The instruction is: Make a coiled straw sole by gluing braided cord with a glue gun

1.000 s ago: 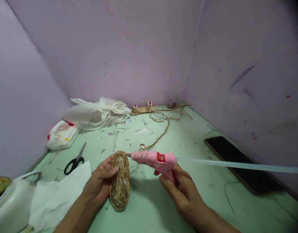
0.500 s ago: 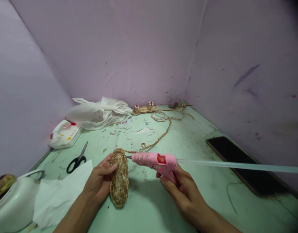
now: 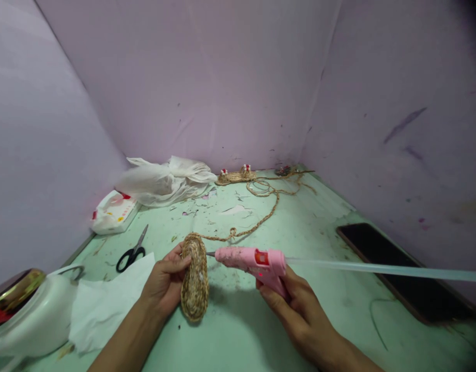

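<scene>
My left hand (image 3: 166,279) is closed on the left edge of a woven straw sole (image 3: 196,289), its thumb on the front face. The sole stands upright, and a braided cord (image 3: 257,225) runs from its top to the back right. In my right hand (image 3: 300,305) is a pink glue gun (image 3: 253,261), gripped by the handle. Its metal tip points left and lies at the sole's upper right edge; whether it touches cannot be told. A long clear glue stick (image 3: 357,267) sticks out of the gun's rear.
Black-handled scissors (image 3: 133,253) and white paper (image 3: 106,305) lie left, beside a white container (image 3: 42,315). Behind are a small box (image 3: 119,212), a white plastic bag (image 3: 168,178) and a straw piece with red-and-white decorations (image 3: 235,177). A dark phone (image 3: 400,268) lies right.
The whole view has shifted slightly, moving the surroundings to the right. The sole sits a little higher relative to the gun's tip. Both hands keep their holds.
</scene>
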Motion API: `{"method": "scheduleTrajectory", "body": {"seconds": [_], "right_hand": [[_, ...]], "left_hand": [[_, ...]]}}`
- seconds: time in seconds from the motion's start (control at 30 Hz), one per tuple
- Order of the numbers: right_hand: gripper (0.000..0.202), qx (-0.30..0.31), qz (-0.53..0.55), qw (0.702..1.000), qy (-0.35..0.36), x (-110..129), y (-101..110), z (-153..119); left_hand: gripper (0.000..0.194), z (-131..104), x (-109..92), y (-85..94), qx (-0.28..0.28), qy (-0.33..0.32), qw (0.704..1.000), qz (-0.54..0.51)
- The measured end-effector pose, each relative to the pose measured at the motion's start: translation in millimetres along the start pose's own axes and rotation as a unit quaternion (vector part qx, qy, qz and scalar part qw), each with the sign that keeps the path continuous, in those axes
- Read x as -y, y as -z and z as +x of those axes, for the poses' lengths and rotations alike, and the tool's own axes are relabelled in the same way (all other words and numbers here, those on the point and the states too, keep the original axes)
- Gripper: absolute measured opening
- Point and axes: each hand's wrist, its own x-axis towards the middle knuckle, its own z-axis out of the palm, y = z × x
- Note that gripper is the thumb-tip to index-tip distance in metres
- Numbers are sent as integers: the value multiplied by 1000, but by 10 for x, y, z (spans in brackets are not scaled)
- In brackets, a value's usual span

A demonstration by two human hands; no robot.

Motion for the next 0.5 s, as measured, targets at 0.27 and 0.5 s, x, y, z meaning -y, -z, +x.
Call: {"method": "scheduleTrajectory", "body": {"seconds": [0.27, 0.5], "right_hand": [[16, 1, -25, 1000, -6, -4, -8, 9], [19, 18, -16, 999, -34, 5, 5, 33]], "left_hand": [[35, 4, -5, 15, 2, -2, 1000, -8], [37, 7, -4, 21, -4, -8, 1000, -11]]}}
